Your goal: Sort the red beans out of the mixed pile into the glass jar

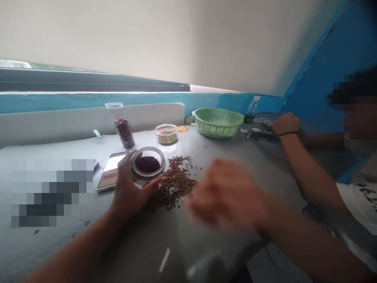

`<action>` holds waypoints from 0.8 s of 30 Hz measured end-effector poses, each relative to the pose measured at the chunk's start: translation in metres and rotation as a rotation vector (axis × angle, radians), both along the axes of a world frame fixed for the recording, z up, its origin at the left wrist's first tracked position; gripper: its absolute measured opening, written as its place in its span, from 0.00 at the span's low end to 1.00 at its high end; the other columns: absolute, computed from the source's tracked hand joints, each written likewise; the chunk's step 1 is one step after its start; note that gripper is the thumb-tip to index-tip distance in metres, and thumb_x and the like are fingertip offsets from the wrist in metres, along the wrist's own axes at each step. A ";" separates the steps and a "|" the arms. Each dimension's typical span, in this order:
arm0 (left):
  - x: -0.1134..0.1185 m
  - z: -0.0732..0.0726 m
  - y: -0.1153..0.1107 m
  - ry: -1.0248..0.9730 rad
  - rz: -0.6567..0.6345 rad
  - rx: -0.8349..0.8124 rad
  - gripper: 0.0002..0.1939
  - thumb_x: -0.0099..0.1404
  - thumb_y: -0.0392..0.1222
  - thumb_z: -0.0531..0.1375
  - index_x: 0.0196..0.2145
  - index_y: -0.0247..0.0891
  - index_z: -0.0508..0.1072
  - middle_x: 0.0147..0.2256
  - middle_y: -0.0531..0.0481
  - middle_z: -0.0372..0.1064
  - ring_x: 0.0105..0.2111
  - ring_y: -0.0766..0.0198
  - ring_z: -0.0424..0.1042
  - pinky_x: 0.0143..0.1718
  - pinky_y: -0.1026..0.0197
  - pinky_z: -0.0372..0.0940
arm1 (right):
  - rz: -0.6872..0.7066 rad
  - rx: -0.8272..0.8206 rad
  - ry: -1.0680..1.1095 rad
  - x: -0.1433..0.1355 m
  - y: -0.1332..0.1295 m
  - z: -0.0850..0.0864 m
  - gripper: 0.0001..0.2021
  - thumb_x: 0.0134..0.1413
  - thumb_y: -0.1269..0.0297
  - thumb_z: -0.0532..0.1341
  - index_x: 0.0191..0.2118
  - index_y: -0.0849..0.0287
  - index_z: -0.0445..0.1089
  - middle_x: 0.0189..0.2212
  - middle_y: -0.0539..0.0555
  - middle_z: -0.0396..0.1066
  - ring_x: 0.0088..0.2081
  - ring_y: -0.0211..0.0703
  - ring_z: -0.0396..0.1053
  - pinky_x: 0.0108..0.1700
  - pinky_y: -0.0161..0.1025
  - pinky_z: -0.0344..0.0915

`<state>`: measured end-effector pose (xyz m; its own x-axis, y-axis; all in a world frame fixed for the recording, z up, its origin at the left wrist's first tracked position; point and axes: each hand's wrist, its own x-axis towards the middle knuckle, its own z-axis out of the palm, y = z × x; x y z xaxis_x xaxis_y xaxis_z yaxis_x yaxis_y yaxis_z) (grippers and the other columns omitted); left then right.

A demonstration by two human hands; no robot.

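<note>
My left hand is wrapped round a clear round container that holds dark red beans. Just right of it, a loose pile of mixed red and green beans lies spread on the grey table. Over the table to the right of the pile is my right hand, smeared by motion, its fingers curled; whether anything is in them cannot be made out. Behind the pile stands a clear round tub with greenish beans. A tall clear jar, partly filled with dark red beans, leans behind my left hand.
A phone lies left of my left hand. Farther back are yellow kernels, a green basket and a water bottle. Another person's hand rests at the right. A paper strip lies near the front.
</note>
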<state>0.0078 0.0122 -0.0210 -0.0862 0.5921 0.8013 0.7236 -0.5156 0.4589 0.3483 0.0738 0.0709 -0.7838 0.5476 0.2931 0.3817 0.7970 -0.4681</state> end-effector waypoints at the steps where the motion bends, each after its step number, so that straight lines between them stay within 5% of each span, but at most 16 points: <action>1: 0.000 -0.001 0.000 -0.002 0.004 0.000 0.48 0.51 0.56 0.75 0.64 0.40 0.61 0.57 0.35 0.66 0.55 0.41 0.72 0.54 0.37 0.74 | -0.035 0.019 0.031 -0.028 0.003 -0.009 0.08 0.66 0.58 0.63 0.45 0.44 0.81 0.40 0.51 0.80 0.45 0.43 0.74 0.46 0.42 0.67; 3: -0.001 -0.002 0.001 -0.004 0.010 -0.005 0.49 0.51 0.57 0.75 0.64 0.39 0.62 0.58 0.34 0.65 0.57 0.39 0.71 0.56 0.34 0.72 | -0.214 0.026 0.092 -0.074 0.025 -0.026 0.11 0.66 0.63 0.63 0.49 0.54 0.81 0.46 0.57 0.80 0.46 0.45 0.74 0.50 0.44 0.66; 5: -0.002 -0.003 0.002 -0.003 0.012 -0.015 0.49 0.51 0.58 0.75 0.64 0.39 0.61 0.59 0.33 0.64 0.58 0.37 0.70 0.58 0.31 0.70 | -0.323 -0.170 0.058 -0.098 0.057 -0.040 0.10 0.61 0.67 0.66 0.47 0.62 0.82 0.41 0.59 0.82 0.40 0.42 0.75 0.47 0.41 0.67; 9: -0.001 -0.003 0.000 0.007 0.010 -0.058 0.51 0.51 0.58 0.74 0.66 0.41 0.58 0.59 0.33 0.63 0.60 0.34 0.69 0.60 0.29 0.68 | -0.359 -0.288 0.070 -0.101 0.106 -0.067 0.09 0.58 0.68 0.68 0.41 0.67 0.82 0.36 0.60 0.82 0.33 0.38 0.73 0.39 0.36 0.66; 15: 0.004 0.002 -0.006 -0.012 0.019 -0.120 0.47 0.55 0.60 0.72 0.66 0.47 0.59 0.61 0.40 0.63 0.60 0.40 0.69 0.61 0.34 0.70 | -0.345 -0.345 0.103 -0.082 0.110 -0.085 0.12 0.58 0.63 0.68 0.42 0.68 0.82 0.35 0.58 0.81 0.31 0.37 0.70 0.38 0.36 0.63; 24: 0.001 0.001 -0.002 0.179 -0.043 0.029 0.53 0.50 0.56 0.75 0.67 0.39 0.58 0.58 0.33 0.67 0.56 0.37 0.71 0.53 0.32 0.72 | -0.259 -0.288 0.075 -0.083 0.107 -0.086 0.13 0.59 0.63 0.68 0.46 0.65 0.82 0.38 0.58 0.81 0.34 0.37 0.72 0.40 0.34 0.64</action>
<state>0.0084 0.0098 -0.0195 0.0842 0.5684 0.8185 0.7697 -0.5587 0.3088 0.2654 0.1811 -0.0148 -0.5915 0.7924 0.1493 0.5092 0.5106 -0.6928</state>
